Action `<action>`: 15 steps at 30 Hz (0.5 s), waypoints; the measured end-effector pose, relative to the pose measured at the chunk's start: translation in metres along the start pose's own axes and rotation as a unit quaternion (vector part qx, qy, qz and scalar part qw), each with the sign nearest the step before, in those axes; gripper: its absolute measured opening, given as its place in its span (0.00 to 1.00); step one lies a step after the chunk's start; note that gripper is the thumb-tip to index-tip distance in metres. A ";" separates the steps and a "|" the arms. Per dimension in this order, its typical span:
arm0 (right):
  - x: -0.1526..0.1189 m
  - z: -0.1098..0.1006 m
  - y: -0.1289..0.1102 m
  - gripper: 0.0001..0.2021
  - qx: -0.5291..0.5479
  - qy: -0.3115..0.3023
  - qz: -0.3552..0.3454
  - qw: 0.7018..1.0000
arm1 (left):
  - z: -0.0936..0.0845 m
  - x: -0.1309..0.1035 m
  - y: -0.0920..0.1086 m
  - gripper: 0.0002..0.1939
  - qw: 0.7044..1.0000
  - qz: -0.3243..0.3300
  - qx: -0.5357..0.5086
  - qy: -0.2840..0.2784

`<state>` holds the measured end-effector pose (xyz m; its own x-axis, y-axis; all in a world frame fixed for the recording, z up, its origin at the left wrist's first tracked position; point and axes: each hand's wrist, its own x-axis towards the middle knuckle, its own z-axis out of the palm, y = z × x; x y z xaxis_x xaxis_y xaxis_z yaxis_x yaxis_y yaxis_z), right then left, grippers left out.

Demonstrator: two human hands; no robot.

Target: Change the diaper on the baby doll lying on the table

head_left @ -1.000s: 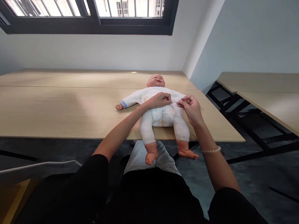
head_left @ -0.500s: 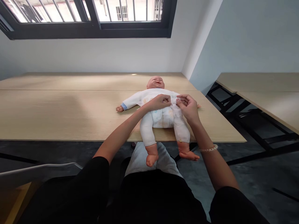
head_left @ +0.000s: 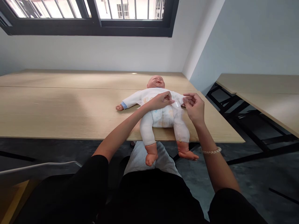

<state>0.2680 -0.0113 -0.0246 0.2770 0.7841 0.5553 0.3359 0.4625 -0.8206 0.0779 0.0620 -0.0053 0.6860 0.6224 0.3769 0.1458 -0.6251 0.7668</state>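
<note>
This looks most like a classroom or training room. A long wood-topped bench (head_left: 70,118), with a baby doll (head_left: 163,117) lying on it, runs along a pale wall (head_left: 105,53) under a dark-framed sliding window (head_left: 135,32) with vertical bars (head_left: 148,9) beyond. A matching table (head_left: 263,84) on black metal legs (head_left: 265,150) stands at right over a grey floor (head_left: 193,177). The lower left corner is too dim to read.

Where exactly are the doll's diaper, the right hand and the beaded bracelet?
diaper (head_left: 163,119), head view: its front
right hand (head_left: 195,109), head view: the middle of the hand
beaded bracelet (head_left: 211,151), head view: mid-strand
</note>
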 end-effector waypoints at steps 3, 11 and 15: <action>-0.005 0.014 -0.012 0.14 0.023 -0.055 0.003 0.998 | -0.001 -0.001 0.003 0.20 0.999 0.018 -0.023 -0.015; -0.006 0.025 -0.014 0.11 0.002 -0.048 -0.015 0.999 | -0.003 0.000 0.004 0.14 0.999 -0.001 0.022 -0.032; -0.003 0.023 -0.011 0.12 0.024 -0.027 -0.029 0.999 | -0.002 0.000 0.001 0.10 0.999 -0.002 0.022 -0.030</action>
<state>0.2426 -0.0092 -0.0206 0.2081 0.7760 0.5955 0.3064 0.5265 -0.7931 0.0767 0.0623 -0.0030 0.7269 0.5959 0.3415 0.1786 -0.6441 0.7438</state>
